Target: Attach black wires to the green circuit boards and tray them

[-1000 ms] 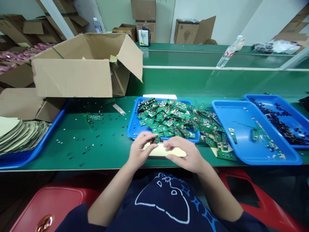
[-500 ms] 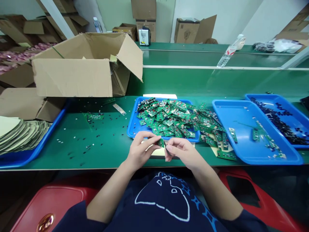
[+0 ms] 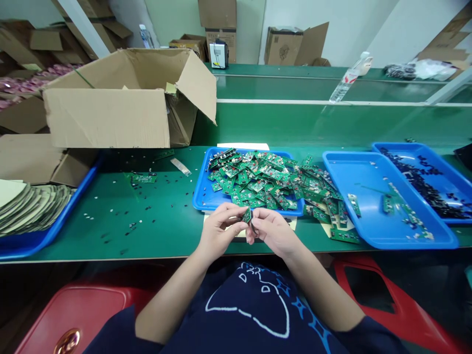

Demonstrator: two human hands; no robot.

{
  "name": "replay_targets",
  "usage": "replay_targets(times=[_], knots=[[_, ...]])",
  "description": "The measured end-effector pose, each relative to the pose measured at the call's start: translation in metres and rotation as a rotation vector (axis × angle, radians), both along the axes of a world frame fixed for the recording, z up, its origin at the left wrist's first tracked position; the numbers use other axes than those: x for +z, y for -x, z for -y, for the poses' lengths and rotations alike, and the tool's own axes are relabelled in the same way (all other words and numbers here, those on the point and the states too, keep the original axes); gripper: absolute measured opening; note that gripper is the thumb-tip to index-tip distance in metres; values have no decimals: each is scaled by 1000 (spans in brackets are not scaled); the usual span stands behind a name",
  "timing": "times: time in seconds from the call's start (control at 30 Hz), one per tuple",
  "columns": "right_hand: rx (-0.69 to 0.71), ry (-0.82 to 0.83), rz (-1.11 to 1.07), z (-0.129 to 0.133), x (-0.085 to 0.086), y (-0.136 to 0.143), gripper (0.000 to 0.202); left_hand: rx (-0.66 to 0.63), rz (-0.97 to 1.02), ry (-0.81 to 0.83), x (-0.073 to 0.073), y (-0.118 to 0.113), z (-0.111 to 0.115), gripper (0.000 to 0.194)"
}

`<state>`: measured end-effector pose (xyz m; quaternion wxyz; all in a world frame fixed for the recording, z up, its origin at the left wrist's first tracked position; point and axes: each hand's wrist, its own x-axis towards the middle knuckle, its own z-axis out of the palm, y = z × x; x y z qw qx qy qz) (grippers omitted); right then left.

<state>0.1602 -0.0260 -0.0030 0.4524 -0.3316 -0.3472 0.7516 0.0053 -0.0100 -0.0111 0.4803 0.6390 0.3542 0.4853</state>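
My left hand [image 3: 221, 228] holds a small green circuit board [image 3: 247, 215] between thumb and fingers, just in front of the blue tray [image 3: 199, 195]. Against the board's right edge, my right hand [image 3: 271, 230] pinches a small dark piece [image 3: 253, 228], mostly hidden by the fingers. Beyond both hands, a heap of green circuit boards [image 3: 258, 179] fills the blue tray and spills over its right side onto the table. Pale paper lies under the hands.
An open cardboard box [image 3: 110, 118] stands at the back left. Stacked pale sheets [image 3: 33, 209] lie at the left. On the right are a blue tray [image 3: 354, 172] with a few boards and another tray [image 3: 457, 179] with black parts. A bottle [image 3: 348, 78] stands behind.
My right hand has moved slightly left, so the dark piece now sits closer to the board. The board has turned in my left hand and is more tilted.
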Motion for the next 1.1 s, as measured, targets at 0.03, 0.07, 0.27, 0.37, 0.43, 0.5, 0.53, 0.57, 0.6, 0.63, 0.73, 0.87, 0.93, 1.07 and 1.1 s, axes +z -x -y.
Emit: replay_targets(times=[0.03,0.07,0.27,0.37,0.43,0.5,0.53,0.57,0.6,0.63,0.73,0.87,0.93,1.07,1.1], knots=[[-2,-25,28,-1,-1,0,33,2,9,15,0,-1,0,27],[-10,-56,65,-1,-2,-1,32,6,13,28,0,-2,1,26],[-122,-240,308,-1,0,-3,24,-50,5,186,7,-2,3,25],[-131,-321,470,1,2,-4,15,-123,52,316,13,-4,4,23],[-205,-419,652,0,3,-7,13,-167,93,410,15,-6,6,23],[-324,-506,835,-3,4,-11,14,-179,129,501,16,-9,9,26],[-364,-524,885,-4,4,-14,15,-165,151,549,16,-10,10,28],[-386,-524,891,-6,4,-18,16,-144,175,601,17,-11,11,31],[-389,-516,854,-7,4,-21,13,-119,202,654,17,-12,12,34],[-389,-514,791,-7,4,-23,8,-94,233,706,18,-13,13,37],[-427,-612,645,-5,3,-25,22,-66,293,825,20,-17,15,40],[-464,-802,750,2,-6,-17,20,-99,316,899,22,-25,17,39],[-510,-826,840,4,-11,-18,14,-136,313,924,21,-30,18,40],[-743,-689,984,1,-21,-57,12,-213,223,862,15,-32,21,40],[-854,-630,1019,0,-24,-76,15,-222,170,820,12,-31,21,40]])
